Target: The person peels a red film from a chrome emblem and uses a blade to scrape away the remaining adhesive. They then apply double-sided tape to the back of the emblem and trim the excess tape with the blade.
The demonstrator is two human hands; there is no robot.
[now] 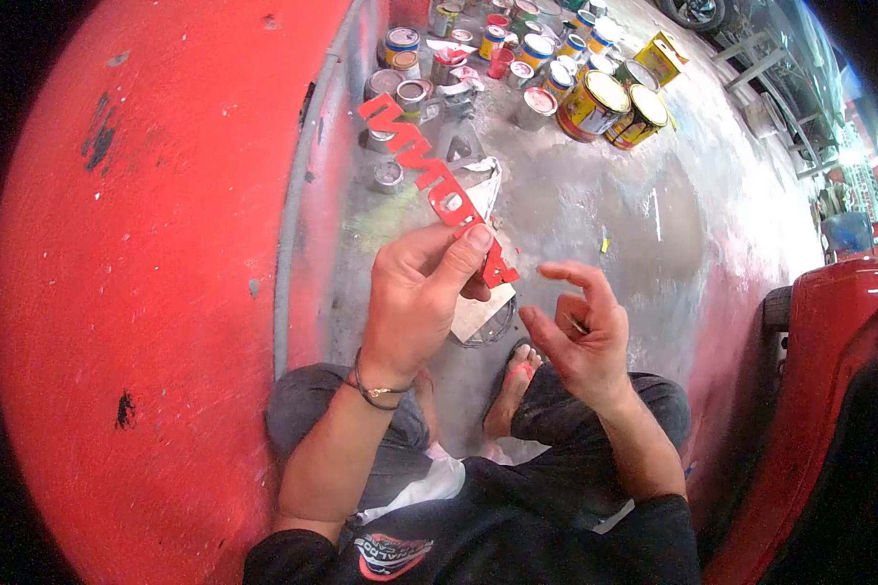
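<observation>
A red cut-out strip of joined letters [434, 180] slants up and away from my left hand [415, 283], pinched near its lower end between thumb and fingers. The strip's far end overlaps the paint cans in this view. To the right, apart from the lettering, my right hand [587, 336] is raised with thumb and forefinger spread and the other fingers curled. A small metallic glint shows among those curled fingers; I cannot tell what it is. Below the hands, a pale flat board [476, 314] lies on the floor in front of my feet.
Several paint cans [595, 105] and tubs crowd the floor ahead. On the left rises a red wall [146, 292] with a grey pipe [293, 224] along its edge. A red car body part [829, 361] stands at the right. A yellow box [660, 60] sits behind the large cans.
</observation>
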